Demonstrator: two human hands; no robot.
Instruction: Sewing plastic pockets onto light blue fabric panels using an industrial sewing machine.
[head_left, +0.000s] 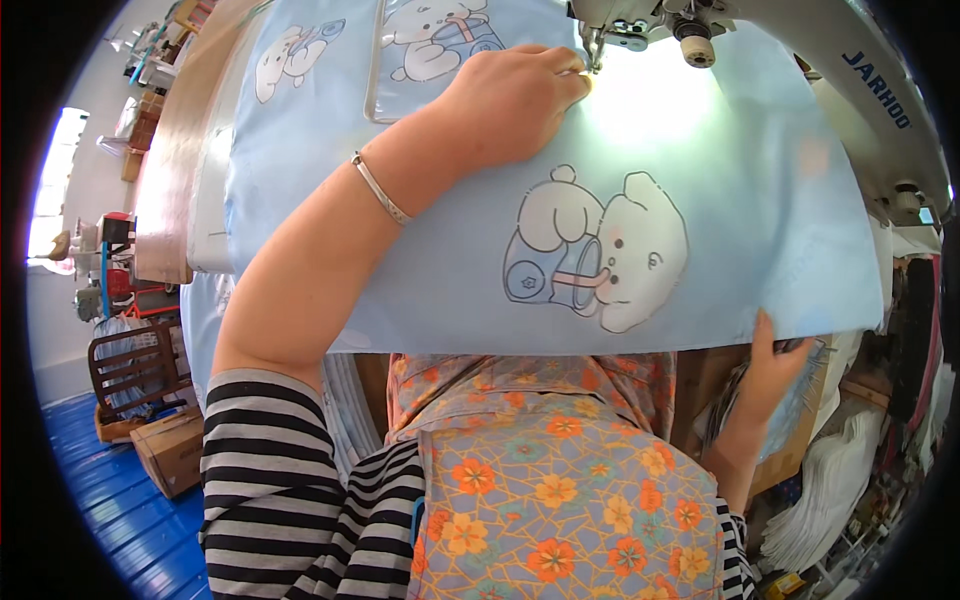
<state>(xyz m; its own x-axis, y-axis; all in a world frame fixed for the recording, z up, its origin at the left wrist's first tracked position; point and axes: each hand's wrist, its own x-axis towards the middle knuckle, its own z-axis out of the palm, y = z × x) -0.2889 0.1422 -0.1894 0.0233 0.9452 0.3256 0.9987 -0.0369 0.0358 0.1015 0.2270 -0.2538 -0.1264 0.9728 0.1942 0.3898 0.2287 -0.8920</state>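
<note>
A pale blue cotton fabric sheet printed with white cartoon animals lies spread under a white sewing machine. The left hand, fingers curled, presses the fabric beside the machine's needle. The right hand pinches the fabric's near edge.

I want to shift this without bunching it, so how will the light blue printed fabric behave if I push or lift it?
The light blue fabric is probably floppy: it drapes over the table edge by the right hand. It looks thin and light, so it may slide or wrinkle easily under the left hand. It likely needs holding flat near the sewing machine.
</note>
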